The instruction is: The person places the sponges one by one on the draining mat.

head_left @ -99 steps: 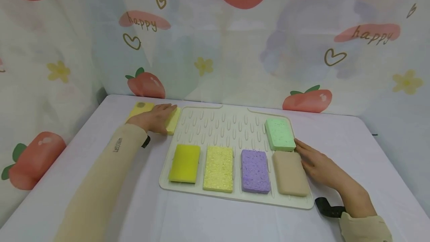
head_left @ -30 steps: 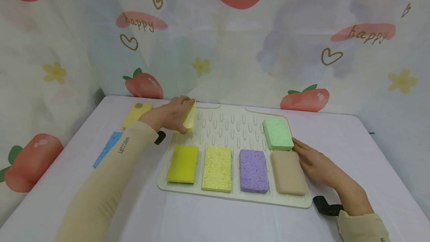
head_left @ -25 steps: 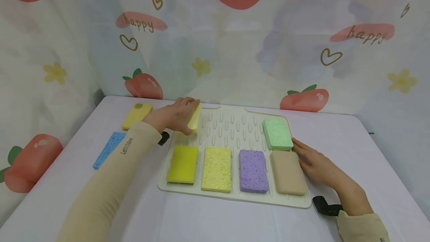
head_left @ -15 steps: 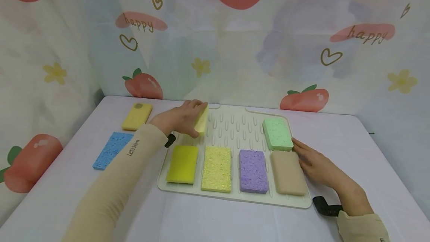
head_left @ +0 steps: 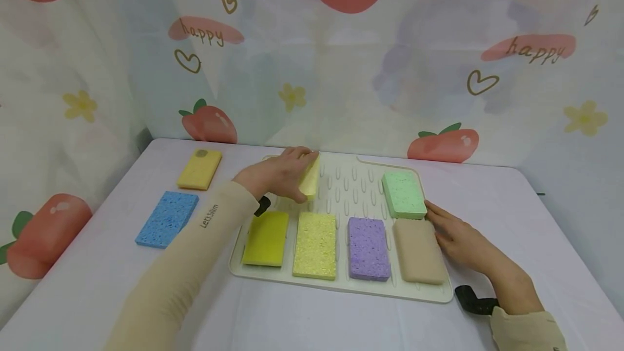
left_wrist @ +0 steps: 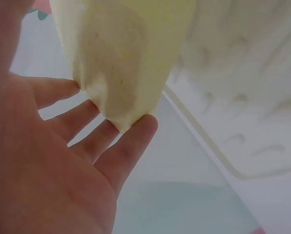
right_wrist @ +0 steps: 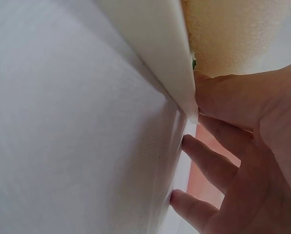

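Note:
My left hand (head_left: 283, 173) holds a pale yellow sponge (head_left: 311, 179) by its edges, tilted over the back left part of the cream ridged mat (head_left: 341, 288). In the left wrist view the fingertips press into the narrow end of the sponge (left_wrist: 121, 53), away from the palm. My right hand (head_left: 460, 237) rests at the mat's right edge, its fingers extended beside the green sponge (head_left: 404, 195) and the beige sponge (head_left: 420, 251). In the right wrist view the thumb lies against the mat's rim (right_wrist: 160, 44), with the other fingertips reaching down to the white tablecloth.
Along the mat's front lie a bright yellow sponge (head_left: 266, 239), a speckled yellow sponge (head_left: 314, 246) and a purple sponge (head_left: 369, 248). Left of the mat, a blue sponge (head_left: 167, 219) and a yellow sponge (head_left: 200, 170) with a dark spot lie on the tablecloth (head_left: 292, 318). Printed fabric hangs behind.
My left hand has taken the pale yellow sponge from beside the mat and carried it rightward over the mat. The blue sponge has come into view from behind the sleeve. My right hand stays put.

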